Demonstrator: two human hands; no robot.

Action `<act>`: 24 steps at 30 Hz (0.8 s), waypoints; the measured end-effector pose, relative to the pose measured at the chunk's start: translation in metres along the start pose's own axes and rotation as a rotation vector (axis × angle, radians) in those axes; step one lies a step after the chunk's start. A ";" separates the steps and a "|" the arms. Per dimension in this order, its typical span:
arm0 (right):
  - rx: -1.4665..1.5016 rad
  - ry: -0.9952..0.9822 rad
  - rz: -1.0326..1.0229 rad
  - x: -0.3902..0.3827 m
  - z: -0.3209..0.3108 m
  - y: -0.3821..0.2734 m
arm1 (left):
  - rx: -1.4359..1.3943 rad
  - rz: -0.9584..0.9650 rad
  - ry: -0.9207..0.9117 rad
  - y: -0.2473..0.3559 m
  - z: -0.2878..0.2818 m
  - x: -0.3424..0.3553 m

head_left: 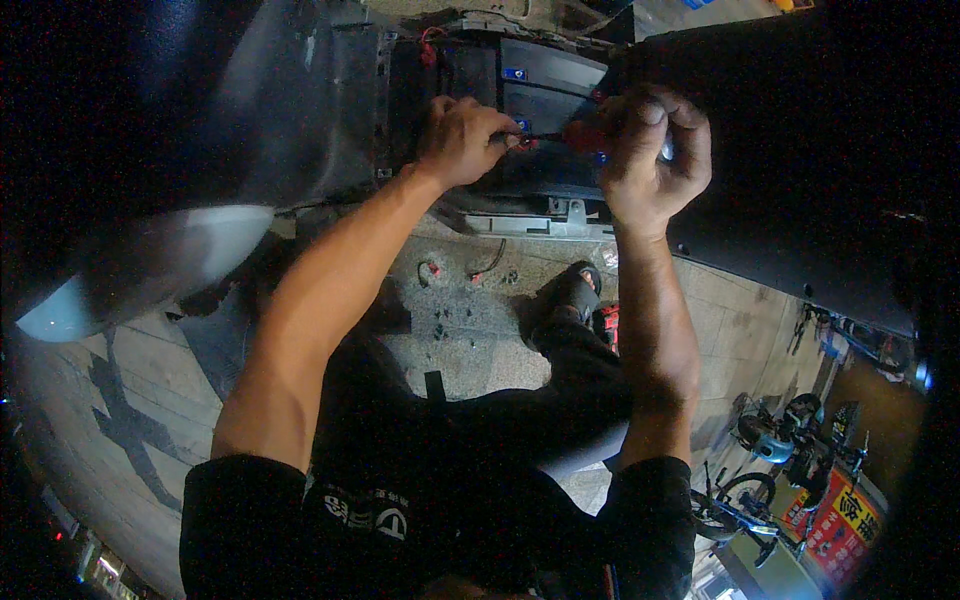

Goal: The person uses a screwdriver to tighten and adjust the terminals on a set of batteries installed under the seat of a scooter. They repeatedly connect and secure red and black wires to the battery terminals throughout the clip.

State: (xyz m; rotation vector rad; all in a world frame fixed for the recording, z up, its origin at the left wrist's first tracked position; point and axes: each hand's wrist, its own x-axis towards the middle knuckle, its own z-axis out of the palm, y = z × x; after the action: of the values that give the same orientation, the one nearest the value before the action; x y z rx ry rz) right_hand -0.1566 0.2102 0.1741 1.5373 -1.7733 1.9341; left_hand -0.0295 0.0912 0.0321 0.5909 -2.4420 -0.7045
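Observation:
Dark block-shaped batteries point(550, 102) with small blue labels sit side by side in an open compartment. My right hand point(655, 160) is closed round the end of a screwdriver with a reddish handle point(585, 136). Its thin dark shaft points left, toward the fingertips of my other hand. My left hand point(462, 142) reaches over the batteries with thumb and fingers pinched at the shaft's tip, by a small red part. What that pinch holds is too small and dark to make out. A red wire point(430, 48) lies at the compartment's far left.
A pale metal rail point(540, 226) with a bracket runs along the compartment's near edge. Dark panels point(790, 150) flank it on both sides. Short wires with red connectors point(430, 270) and small dark pieces point(441, 328) lie on the floor. A scooter point(772, 440) and a bicycle point(745, 500) stand at right.

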 end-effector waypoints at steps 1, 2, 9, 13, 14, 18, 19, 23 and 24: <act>0.039 -0.002 0.015 0.000 0.000 0.000 | 0.005 0.010 0.005 0.001 -0.001 0.001; 0.078 -0.004 0.030 0.000 0.001 -0.002 | 0.010 0.020 0.009 0.002 -0.001 0.001; 0.158 -0.070 0.012 0.004 0.000 -0.006 | 0.013 0.021 0.004 -0.001 0.000 0.002; 0.165 -0.090 0.028 0.004 -0.006 -0.005 | 0.015 -0.030 -0.050 -0.003 0.000 0.003; 0.155 -0.090 0.013 0.004 -0.008 0.000 | 0.013 -0.027 -0.044 -0.002 0.000 0.003; 0.160 0.030 0.066 0.007 -0.005 0.004 | 0.022 -0.037 -0.051 -0.001 0.001 0.003; 0.143 0.029 0.057 0.007 -0.005 0.005 | 0.010 -0.030 -0.035 -0.002 0.001 0.003; 0.118 -0.063 -0.030 0.007 -0.005 0.000 | -0.018 -0.002 -0.016 -0.004 0.001 0.004; 0.074 -0.093 -0.087 0.007 -0.005 0.002 | -0.019 0.004 -0.023 -0.005 0.000 0.004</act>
State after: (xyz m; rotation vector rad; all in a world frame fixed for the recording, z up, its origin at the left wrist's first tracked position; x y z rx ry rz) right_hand -0.1644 0.2102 0.1781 1.7250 -1.6561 1.9378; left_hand -0.0314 0.0856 0.0303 0.5730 -2.4546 -0.7362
